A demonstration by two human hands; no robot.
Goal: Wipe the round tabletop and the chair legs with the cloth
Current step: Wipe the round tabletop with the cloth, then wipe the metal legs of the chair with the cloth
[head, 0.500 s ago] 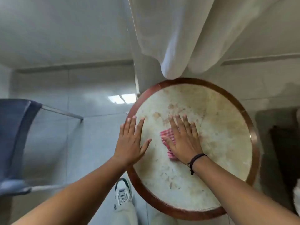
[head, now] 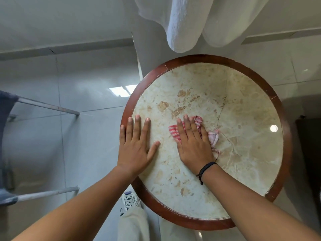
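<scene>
R hand [head: 192,145] fingers flat and spread, pressing the red-checked cloth [head: 212,136] onto the round tabletop [head: 243,153]; vs 0.5 s ago more cloth shows on hand's right side, bunched. L hand [head: 135,145] flat, fingers splayed, gripping nothing, on tabletop's left edge, as before. Cloth mostly hidden under palm. Chair legs [head: 48,106] at left, chair cut off by frame. White curtain [head: 182,32] hangs above the table.
</scene>
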